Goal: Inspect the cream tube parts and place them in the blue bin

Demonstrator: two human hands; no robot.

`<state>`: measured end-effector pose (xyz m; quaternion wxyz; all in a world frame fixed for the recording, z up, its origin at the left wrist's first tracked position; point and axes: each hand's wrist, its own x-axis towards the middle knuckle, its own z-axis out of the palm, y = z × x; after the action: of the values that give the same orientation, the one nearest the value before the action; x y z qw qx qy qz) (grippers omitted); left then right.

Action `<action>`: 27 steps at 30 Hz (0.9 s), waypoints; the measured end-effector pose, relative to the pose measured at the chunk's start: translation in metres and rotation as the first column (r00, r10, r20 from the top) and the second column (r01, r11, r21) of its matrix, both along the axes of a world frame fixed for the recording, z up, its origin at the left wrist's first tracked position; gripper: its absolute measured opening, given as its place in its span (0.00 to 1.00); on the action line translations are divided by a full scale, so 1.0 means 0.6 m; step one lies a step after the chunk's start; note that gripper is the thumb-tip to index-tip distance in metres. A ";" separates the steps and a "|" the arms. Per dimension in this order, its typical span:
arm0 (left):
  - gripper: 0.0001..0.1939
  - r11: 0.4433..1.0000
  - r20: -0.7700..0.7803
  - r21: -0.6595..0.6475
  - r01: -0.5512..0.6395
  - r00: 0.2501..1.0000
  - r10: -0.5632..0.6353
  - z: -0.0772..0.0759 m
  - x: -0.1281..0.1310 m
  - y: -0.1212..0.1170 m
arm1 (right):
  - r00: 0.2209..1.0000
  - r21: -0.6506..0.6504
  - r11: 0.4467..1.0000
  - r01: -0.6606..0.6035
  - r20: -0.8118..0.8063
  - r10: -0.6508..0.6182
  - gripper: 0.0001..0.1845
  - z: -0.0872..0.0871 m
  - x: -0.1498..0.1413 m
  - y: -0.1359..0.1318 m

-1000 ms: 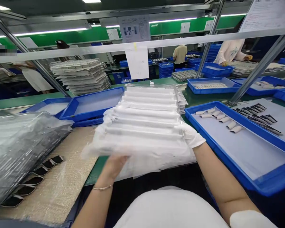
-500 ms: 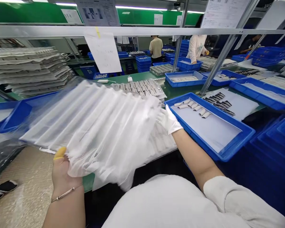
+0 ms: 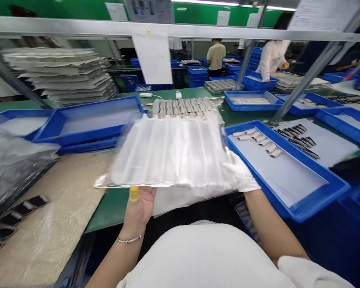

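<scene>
The left hand [image 3: 142, 204] supports the near edge from below, finger closure hidden; the ribbed translucent tray [image 3: 171, 154] spans between both hands; the gloved right hand [image 3: 240, 172] grips its right side. Level, even support should prevent bowing.

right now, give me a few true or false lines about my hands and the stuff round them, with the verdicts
1. The right hand is gloved in white. True.
2. The left hand is gloved in white too. False: its palm is bare, with a yellow cover on one digit.
3. The left hand is at the near edge of the ridged white sheet. True.
4. The blue tray beside the right hand is filled with pieces. False: pale pieces lie only toward its far end.
</scene>
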<state>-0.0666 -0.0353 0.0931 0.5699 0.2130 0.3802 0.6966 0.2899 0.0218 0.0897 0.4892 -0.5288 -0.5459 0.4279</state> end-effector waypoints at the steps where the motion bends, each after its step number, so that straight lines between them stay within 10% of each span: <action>1: 0.25 0.997 -0.004 0.022 -0.069 0.998 0.069 0.001 -0.024 0.001 | 1.000 0.025 0.999 -0.024 0.004 0.023 0.43 -0.003 0.026 0.005; 8: 0.24 0.932 -0.271 -0.349 -0.096 0.963 -0.002 -0.046 -0.146 -0.005 | 0.993 -0.141 0.990 0.004 0.116 0.013 0.50 -0.060 0.114 0.035; 16: 0.35 0.890 -0.723 -0.454 -0.052 0.605 -0.334 -0.107 -0.167 0.030 | 0.927 -0.130 0.991 0.040 0.375 0.012 0.50 -0.126 0.114 0.074; 19: 0.31 0.893 -0.809 -0.440 -0.093 0.473 -0.349 -0.130 -0.177 0.051 | 0.914 -0.198 0.979 0.049 0.404 0.036 0.49 -0.127 0.107 0.068; 24: 0.33 0.904 -0.763 -0.426 -0.035 0.552 -0.338 -0.148 -0.169 0.071 | 0.905 -0.330 0.942 0.059 0.416 0.089 0.47 -0.102 0.078 0.056; 27: 0.36 0.871 -0.770 -0.492 -0.015 0.475 -0.427 -0.147 -0.197 0.079 | 0.899 -0.330 0.942 0.067 0.429 0.086 0.43 -0.095 0.047 0.056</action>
<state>-0.1846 0.0123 0.0049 0.4175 0.4437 0.7268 0.3170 0.3183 0.0555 0.0325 0.2545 -0.6842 -0.5629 0.3876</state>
